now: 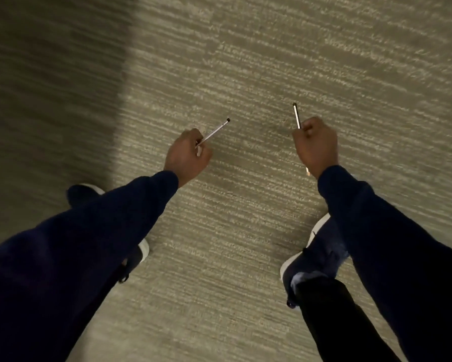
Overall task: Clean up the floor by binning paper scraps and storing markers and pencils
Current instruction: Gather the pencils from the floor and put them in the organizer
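Both hands, left hand [187, 155] and right hand [315, 146], each grip one pencil [214, 133] [296, 116] above the carpet [245, 61], seemingly gathered for carrying to storage.

Two pencils, both off the floor, one in each fist. Left pencil [214, 133]: thin, pale shaft, dark end cap pointing up and to the right; lower end hidden inside the left hand [187, 155]. Right pencil [296, 117]: pale shaft, dark cap pointing away, near upright, tilted slightly left; its sharpened wooden tip shows below the right hand [315, 146]. Pencils well apart.
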`<state>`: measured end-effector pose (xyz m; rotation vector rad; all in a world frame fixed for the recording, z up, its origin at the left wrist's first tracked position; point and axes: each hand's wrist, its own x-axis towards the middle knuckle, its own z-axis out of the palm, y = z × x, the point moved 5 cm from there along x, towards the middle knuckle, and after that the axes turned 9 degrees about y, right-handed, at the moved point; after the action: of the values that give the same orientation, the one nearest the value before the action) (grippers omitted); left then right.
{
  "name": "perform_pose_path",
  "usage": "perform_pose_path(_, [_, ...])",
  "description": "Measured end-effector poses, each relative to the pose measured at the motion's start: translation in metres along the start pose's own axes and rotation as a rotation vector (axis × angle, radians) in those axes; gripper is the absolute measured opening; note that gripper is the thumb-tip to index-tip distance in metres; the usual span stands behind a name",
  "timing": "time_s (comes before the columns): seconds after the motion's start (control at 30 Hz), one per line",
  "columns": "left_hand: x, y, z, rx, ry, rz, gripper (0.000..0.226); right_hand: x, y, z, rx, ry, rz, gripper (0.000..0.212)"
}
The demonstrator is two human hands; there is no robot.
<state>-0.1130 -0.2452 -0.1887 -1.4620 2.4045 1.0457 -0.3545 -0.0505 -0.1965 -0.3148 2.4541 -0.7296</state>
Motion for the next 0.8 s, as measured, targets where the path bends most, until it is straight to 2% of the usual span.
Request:
perform_pose_path(0.1, [-0.032, -0.051, -0.014, 0.022, 0.008, -0.094, 0.015, -0.024, -0.022, 0.035, 0.015, -0.071, -0.012, 0.006])
perform_pose_path(0.2, [-0.056, -0.088, -0.02, 0.087, -0.011, -0.131, 0.027, -0.039, -0.035, 0.06, 0.02, -0.113, 0.0, 0.011])
perform_pose_path(0.37, [-0.086, -0.144, -0.01, 0.292, -0.137, -0.043, 0.048, -0.059, -0.055, 0.098, -0.005, -0.178, -0.014, 0.015])
perform_pose_path(0.5, [-0.091, -0.162, -0.002, 0.378, -0.105, 0.011, 0.033, -0.068, -0.062, 0.123, -0.03, -0.211, -0.019, 0.011])
perform_pose_path(0.7, [-0.076, -0.16, -0.007, 0.335, -0.075, 0.099, 0.022, -0.083, -0.075, 0.14, -0.062, -0.245, -0.007, 0.008])
perform_pose_path(0.8, [-0.073, -0.156, -0.015, 0.228, -0.078, 0.053, 0.023, -0.092, -0.087, 0.14, -0.037, -0.27, 0.012, 0.008])
